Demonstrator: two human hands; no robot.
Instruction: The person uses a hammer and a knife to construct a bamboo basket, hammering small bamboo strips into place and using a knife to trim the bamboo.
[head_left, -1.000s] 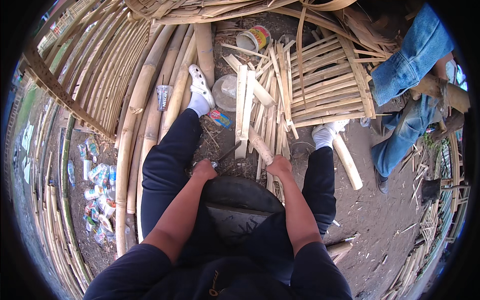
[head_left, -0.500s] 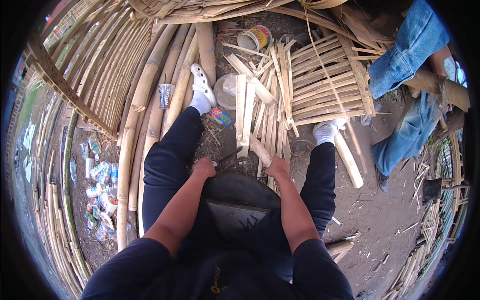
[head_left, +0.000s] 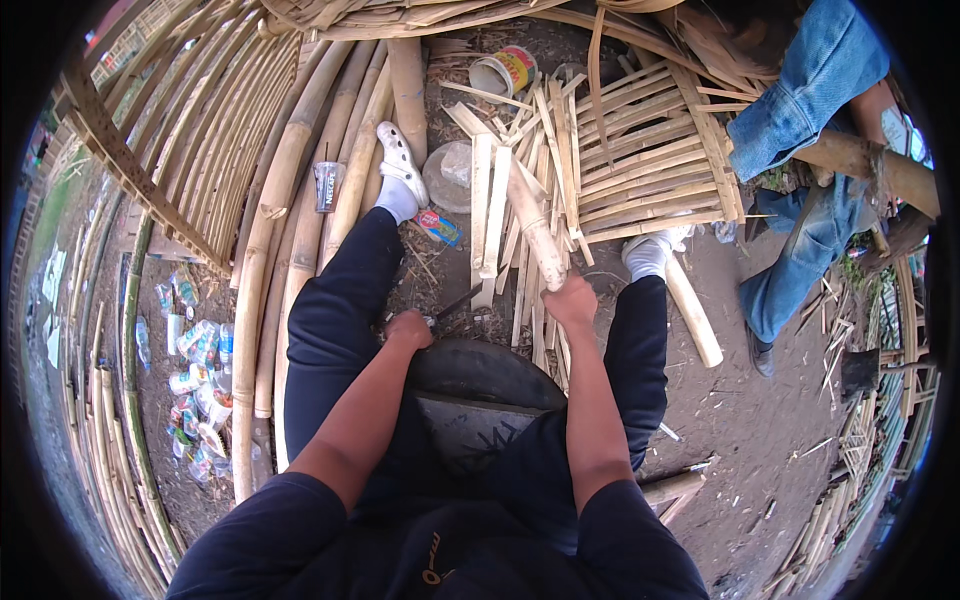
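My left hand [head_left: 410, 328] is closed around the handle of a knife, its dark blade [head_left: 460, 302] pointing forward and to the right. My right hand [head_left: 571, 300] grips the near end of a thick bamboo piece [head_left: 536, 225]. This piece slants away to the left, over a heap of split bamboo strips [head_left: 545, 150]. Two broad pale slats [head_left: 490, 215] lie side by side just left of it, beyond the knife's tip. A dark rounded board [head_left: 480, 378] sits between my thighs, below both hands.
Long bamboo poles [head_left: 290, 200] run along my left. A slatted bamboo panel [head_left: 655, 150] lies ahead right, near another person's denim-clad legs [head_left: 810, 260]. A stone [head_left: 452, 178], a plastic cup [head_left: 328, 187], a tub [head_left: 505, 72] and scattered litter [head_left: 205, 385] are around.
My right hand has moved right and slightly forward, swinging the bamboo piece up so that more of its length shows. The left hand with the knife stays nearly in place.
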